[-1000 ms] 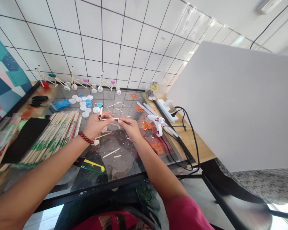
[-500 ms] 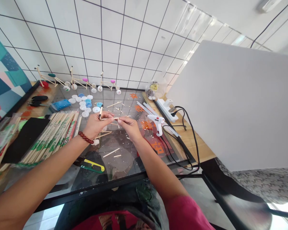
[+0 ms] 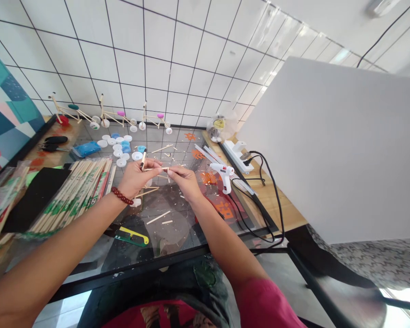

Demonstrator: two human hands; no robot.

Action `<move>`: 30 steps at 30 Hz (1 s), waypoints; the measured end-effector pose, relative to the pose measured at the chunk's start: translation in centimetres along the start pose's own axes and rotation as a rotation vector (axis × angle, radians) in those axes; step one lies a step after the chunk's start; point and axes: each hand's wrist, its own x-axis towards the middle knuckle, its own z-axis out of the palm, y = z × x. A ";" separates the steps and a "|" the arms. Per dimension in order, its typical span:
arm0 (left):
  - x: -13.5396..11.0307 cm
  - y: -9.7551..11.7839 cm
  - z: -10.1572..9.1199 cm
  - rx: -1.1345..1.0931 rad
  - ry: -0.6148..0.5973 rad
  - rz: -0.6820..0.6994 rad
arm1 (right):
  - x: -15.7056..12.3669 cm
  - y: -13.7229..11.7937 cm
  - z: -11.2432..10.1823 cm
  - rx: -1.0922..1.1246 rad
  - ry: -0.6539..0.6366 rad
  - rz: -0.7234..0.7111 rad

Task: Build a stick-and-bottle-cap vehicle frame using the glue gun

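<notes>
Left hand (image 3: 135, 178) and right hand (image 3: 186, 182) pinch thin wooden stick assembly (image 3: 156, 169) between fingertips, above glass-topped bench (image 3: 187, 237); white hot glue gun (image 3: 223, 176) lies nearby.

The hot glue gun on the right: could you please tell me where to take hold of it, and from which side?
I would take the hot glue gun by its white handle, coming from the near side: the handle points back toward the person, and the nozzle faces away left, keeping fingers off it.
</notes>
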 end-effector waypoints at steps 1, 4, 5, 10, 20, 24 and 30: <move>0.0 0.0 0.0 0.002 -0.001 0.001 | 0.0 0.0 0.0 0.002 0.000 0.000; 0.0 0.0 0.0 0.009 -0.003 0.000 | 0.0 0.1 0.0 0.011 -0.001 -0.001; 0.0 0.0 0.0 0.010 -0.004 -0.001 | 0.0 0.1 0.0 0.013 -0.003 -0.001; 0.0 0.2 0.0 0.021 -0.011 -0.011 | 0.0 0.0 0.0 0.015 0.000 -0.002; 0.3 -0.3 -0.2 -0.045 -0.009 -0.015 | 0.1 -0.3 -0.2 0.023 0.017 0.062; 0.3 -0.1 -0.2 -0.067 -0.007 -0.057 | 0.1 -0.3 -0.1 0.038 0.033 0.040; 0.4 -0.2 -0.3 -0.060 -0.011 0.014 | 0.2 0.1 -0.1 0.008 0.065 -0.061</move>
